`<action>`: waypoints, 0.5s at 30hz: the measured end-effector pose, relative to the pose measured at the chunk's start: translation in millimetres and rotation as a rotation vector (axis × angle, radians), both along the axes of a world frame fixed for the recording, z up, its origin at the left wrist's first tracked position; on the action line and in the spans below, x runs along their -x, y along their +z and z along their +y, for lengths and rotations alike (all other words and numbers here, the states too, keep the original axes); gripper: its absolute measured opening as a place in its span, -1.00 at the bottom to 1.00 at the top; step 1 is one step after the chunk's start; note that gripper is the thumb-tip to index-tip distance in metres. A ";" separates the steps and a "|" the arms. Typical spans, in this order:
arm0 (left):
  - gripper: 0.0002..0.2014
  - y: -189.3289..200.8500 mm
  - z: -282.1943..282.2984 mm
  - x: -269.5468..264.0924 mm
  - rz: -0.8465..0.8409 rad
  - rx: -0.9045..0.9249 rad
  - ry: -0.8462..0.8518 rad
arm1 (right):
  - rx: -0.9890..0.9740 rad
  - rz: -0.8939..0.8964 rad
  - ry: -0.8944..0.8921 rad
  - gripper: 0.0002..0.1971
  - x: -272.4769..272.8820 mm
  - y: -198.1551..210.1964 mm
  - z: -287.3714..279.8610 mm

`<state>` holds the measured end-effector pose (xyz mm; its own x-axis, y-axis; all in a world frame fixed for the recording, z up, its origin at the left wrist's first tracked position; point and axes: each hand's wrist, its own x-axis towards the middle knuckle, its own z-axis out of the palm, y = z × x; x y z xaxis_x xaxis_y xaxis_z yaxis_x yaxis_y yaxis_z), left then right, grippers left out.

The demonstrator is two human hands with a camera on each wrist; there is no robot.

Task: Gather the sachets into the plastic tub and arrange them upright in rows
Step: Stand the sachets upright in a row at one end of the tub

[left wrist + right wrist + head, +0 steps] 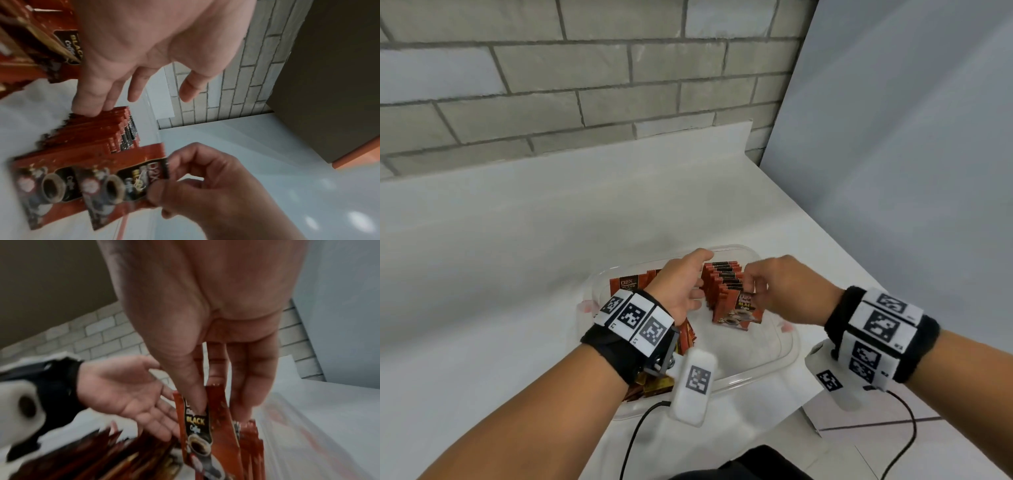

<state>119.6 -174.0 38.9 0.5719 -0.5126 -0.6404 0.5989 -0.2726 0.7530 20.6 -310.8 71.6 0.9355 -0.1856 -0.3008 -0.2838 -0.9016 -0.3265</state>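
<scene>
A clear plastic tub [789, 359] sits on the white table. Inside it a row of red coffee sachets [722, 279] stands upright. My right hand [751, 287] pinches the top edge of two sachets [738, 310] at the near end of that row; thumb and fingers show on them in the right wrist view [197, 434]. My left hand [702, 277] is open, its straight fingers [92, 108] touching the row's left side [98, 134]. Loose sachets [654, 385] lie in the tub's left part, partly hidden under my left wrist.
A grey brick wall [585, 85] runs behind the table, and a pale panel [911, 137] stands at the right. The table's right edge [859, 270] runs diagonally beside the tub. Black cables [637, 435] hang from both wrists over the tiled floor.
</scene>
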 end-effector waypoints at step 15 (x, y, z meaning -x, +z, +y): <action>-0.73 -2.4 -9.5 6.1 0.311 -0.035 -0.020 | 0.507 0.321 0.216 -0.81 -19.5 -8.9 35.3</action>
